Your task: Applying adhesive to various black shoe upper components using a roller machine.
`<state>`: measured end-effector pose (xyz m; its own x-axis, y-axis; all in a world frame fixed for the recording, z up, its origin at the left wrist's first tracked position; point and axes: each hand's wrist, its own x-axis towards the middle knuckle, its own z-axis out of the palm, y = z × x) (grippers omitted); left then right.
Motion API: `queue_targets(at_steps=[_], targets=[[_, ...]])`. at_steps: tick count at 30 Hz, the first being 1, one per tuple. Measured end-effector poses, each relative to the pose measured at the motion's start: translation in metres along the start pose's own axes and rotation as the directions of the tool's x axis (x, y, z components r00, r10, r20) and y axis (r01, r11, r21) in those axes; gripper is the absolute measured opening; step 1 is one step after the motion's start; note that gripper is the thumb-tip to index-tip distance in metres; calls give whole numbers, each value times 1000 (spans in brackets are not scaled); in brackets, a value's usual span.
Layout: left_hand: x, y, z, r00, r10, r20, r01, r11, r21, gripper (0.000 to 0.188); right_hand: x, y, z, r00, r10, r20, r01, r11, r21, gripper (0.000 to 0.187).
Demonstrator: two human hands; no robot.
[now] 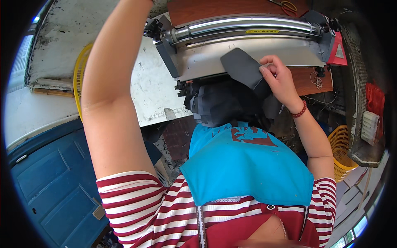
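My right hand (282,82) pinches the edge of a flat black piece (241,68) with a rounded, tapered end. I cannot make out whether it is leather or another sheet material. The piece hovers over the front edge of a metal feed plate (198,62), which belongs to a roller machine (248,25) with long shiny rollers and a red side housing. Beneath that hand, a heap of similar black and dark grey pieces (219,101) rests at my lap, against my blue apron (248,165). My left arm stretches up past the machine's left end, and its hand lies beyond the upper edge.
A white worktop (151,82) extends left of the machine, with a yellow basket rim (78,70) behind my left arm. Scissors (287,7) lie behind the rollers. Another yellow basket (341,153) stands at right, below a dark ledge (362,136). Blue cabinet doors (58,182) are at lower left.
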<state>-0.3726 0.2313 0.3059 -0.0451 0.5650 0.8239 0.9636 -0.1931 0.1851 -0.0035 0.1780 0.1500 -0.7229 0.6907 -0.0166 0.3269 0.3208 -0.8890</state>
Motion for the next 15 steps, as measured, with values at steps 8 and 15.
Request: queue_targets(at_steps=[8,15], targets=[[-137,5,116,425,-292,857,317,935,161,33,64,13,13,995,75,-67,-70,996,62,15],[-116,9,127,173,-428,887,695,691,197,39,47,13,-3,936,-254,-242,63,800,-597,12]])
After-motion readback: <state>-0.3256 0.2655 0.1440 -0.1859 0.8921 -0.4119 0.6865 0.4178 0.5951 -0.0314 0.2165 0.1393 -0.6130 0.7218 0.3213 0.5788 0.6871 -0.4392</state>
